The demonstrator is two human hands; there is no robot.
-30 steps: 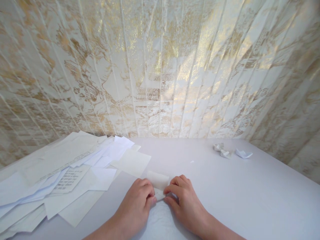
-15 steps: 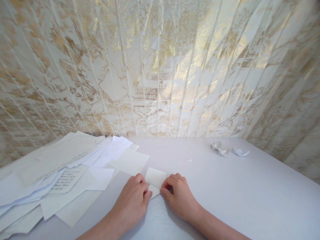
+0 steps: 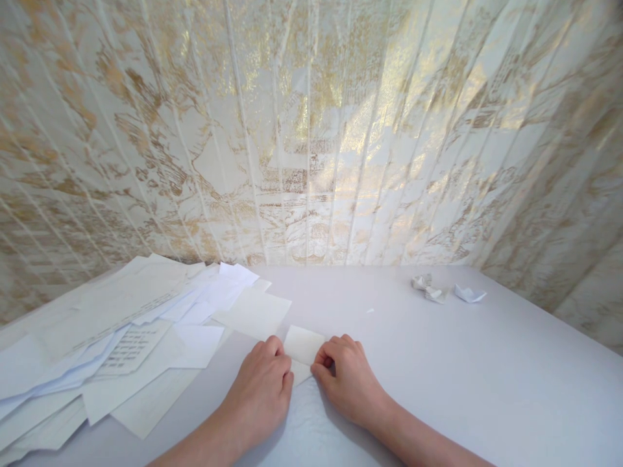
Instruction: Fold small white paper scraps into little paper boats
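Note:
A small piece of white paper (image 3: 304,345), with a folded flap along its near side, lies on the white table between my two hands. My left hand (image 3: 265,386) is closed at the paper's left side, thumb and fingers pressed together on its edge. At the right side, my right hand (image 3: 343,376) pinches the near corner between thumb and forefinger, the other fingers curled. Part of the paper is hidden behind the fingers of both hands.
A loose pile of paper sheets (image 3: 141,344), some printed, covers the table's left side. Several small folded paper pieces (image 3: 435,292) sit at the back right. A tiny scrap (image 3: 370,310) lies mid-table. A patterned, gold-toned wall (image 3: 311,130) rises behind the table (image 3: 462,376).
My left thumb has shifted slightly back and up along the paper's folded flap. My right hand has barely moved, and the paper stays in place.

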